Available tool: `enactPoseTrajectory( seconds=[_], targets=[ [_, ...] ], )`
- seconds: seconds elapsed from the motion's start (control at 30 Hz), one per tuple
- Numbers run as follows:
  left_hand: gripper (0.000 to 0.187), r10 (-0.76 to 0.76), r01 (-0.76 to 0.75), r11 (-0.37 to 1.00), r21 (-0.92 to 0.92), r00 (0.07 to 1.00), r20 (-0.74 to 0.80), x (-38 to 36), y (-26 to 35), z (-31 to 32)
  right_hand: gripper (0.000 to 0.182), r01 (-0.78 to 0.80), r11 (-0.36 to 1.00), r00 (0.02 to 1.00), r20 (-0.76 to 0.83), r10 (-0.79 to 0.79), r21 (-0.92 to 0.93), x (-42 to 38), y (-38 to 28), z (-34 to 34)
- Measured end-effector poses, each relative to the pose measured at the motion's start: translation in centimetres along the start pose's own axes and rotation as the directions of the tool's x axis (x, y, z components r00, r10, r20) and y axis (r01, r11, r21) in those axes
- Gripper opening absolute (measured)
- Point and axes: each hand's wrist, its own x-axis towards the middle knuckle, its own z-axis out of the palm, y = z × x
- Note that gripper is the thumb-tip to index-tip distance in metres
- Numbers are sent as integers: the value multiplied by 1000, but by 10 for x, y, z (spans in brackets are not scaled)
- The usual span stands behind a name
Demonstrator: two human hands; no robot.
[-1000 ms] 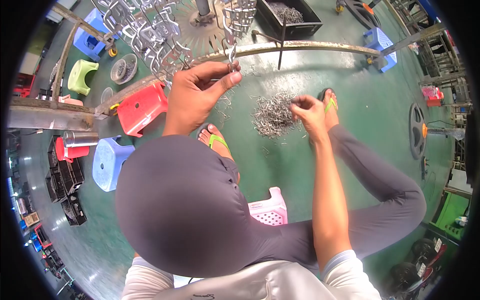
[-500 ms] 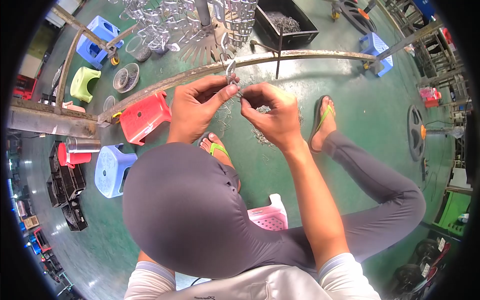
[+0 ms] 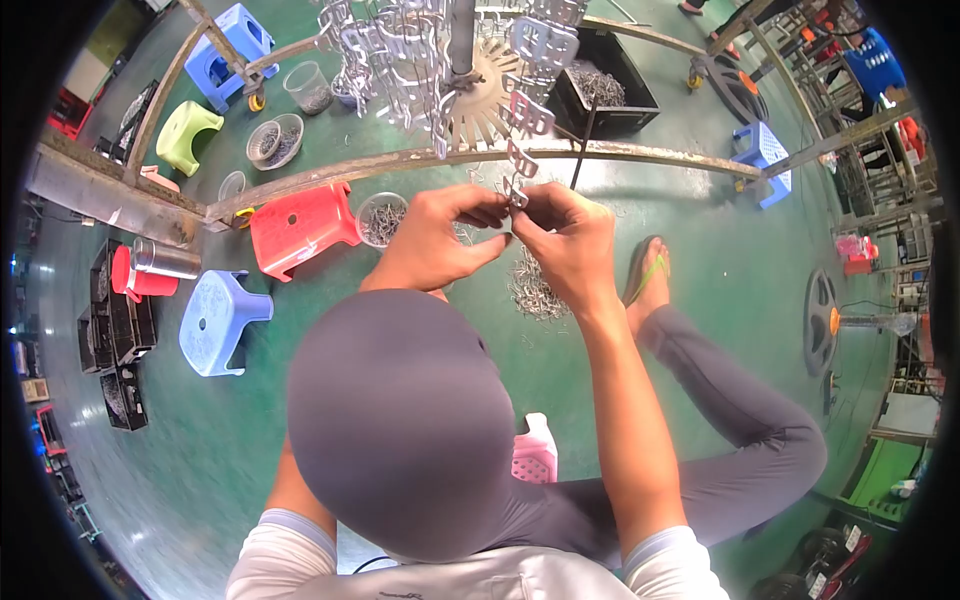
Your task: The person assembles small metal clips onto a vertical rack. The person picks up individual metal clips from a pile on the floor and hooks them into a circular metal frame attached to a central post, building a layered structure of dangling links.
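Observation:
A chain of small shiny bent-metal pieces hangs from the rack, and its lowest metal piece [image 3: 517, 197] is between my two hands. My right hand [image 3: 572, 240] is closed in a pinch, thumb and index finger at that piece. From the other side, my left hand [image 3: 440, 235] brings curled fingertips against the same spot; its thumb lies a little lower, and what it grips is hidden. Above, several linked metal pieces [image 3: 530, 115] lead up to the hanging cluster of metal parts [image 3: 395, 75]. Loose wire hooks [image 3: 537, 290] lie piled on the green floor below my right hand.
A rusty frame bar [image 3: 400, 162] crosses in front. A red stool [image 3: 300, 232], a tub of metal bits [image 3: 382, 218] and a blue stool [image 3: 222, 320] stand at left. Behind the bar sits a black crate [image 3: 610, 110] of small metal parts. A pink stool [image 3: 537, 450] shows beside my leg.
The view has shifted, so the rack and floor pile show more fully. My right hand has come up to the chain's lowest piece; my left thumb has moved down from it.

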Motion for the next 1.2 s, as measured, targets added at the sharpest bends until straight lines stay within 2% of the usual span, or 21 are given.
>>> enactPoseTrajectory(
  seconds=[0.07, 0.17, 0.27, 0.37, 0.47, 0.57, 0.6, 0.77, 0.97, 1.07, 1.1, 1.17, 1.2],
  targets=[
    [25, 108, -100, 989, 104, 992, -71, 0, -8, 9, 10, -21, 1000, 1000, -5, 21, 3, 1, -3, -1],
    [19, 164, -140, 962, 234, 982, -89, -2, -18, 12, 11, 6, 997, 1000, 5, -5, -72, 4, -10, -5],
    [15, 175, -131, 958, 254, 972, -159, -3, -13, 15, 11, 46, 980, 999, 34, -40, -192, 7, -16, -7],
    [14, 157, -116, 978, 173, 956, -248, -1, -14, 21, 14, 177, 931, 981, 127, -143, -318, 15, -22, -10],
    [18, 67, -35, 994, 108, 949, -309, -1, -24, 23, 16, 116, 963, 985, 153, -80, -241, 20, -39, -6],
    [13, 119, -74, 987, 145, 933, -338, 5, -25, 23, 22, 65, 931, 984, 178, 0, -360, 35, -53, -6],
    [14, 113, -65, 987, 147, 930, -351, 7, -26, 23, 25, 46, 943, 988, 152, 5, -329, 39, -57, -3],
    [15, 51, -1, 991, 133, 926, -374, 18, -39, 20, 24, 39, 901, 991, 129, 19, -432, 67, -56, 9],
    [17, 38, -10, 997, 79, 932, -361, 39, -48, 14, 25, -11, 876, 988, 128, 83, -482, 97, -50, 15],
    [18, -164, 140, 985, -96, 934, -318, 43, -48, 16, 25, -9, 890, 989, 125, 74, -456, 105, -45, 13],
    [18, -300, 225, 933, -282, 918, -261, 46, -52, 16, 25, -10, 896, 990, 121, 72, -445, 107, -44, 11],
    [19, -521, 381, 703, -600, 850, -71, 53, -66, 17, 26, -22, 866, 990, 108, 88, -499, 110, -43, 6],
    [20, -520, 336, 615, -714, 853, -47, 56, -71, 17, 26, -27, 866, 991, 99, 88, -499, 111, -40, 4]
  ],
)
